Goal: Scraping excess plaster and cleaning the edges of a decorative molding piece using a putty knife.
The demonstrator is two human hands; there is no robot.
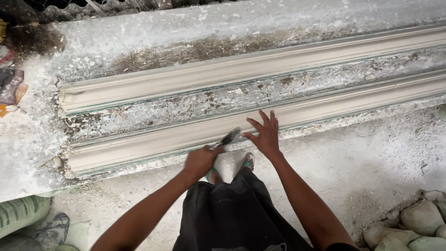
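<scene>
My left hand [200, 160] is closed around the handle of a small dark-bladed tool [229, 137], blurred by motion, with its blade over the near plaster moulding strip [139, 146]. My right hand [265, 135] rests flat with fingers spread on the same strip, just right of the tool. A second, matching moulding strip [186, 79] lies parallel farther away on the long white workbench [139, 37]. Between the two strips the surface is rough and flecked with plaster scraps.
My dark shorts and sandalled feet [246, 162] stand on a dusty white floor below the bench. Filled sacks [418, 218] lie at the lower right, a green-striped sack [18, 211] at the lower left. Coloured clutter sits at the far left edge.
</scene>
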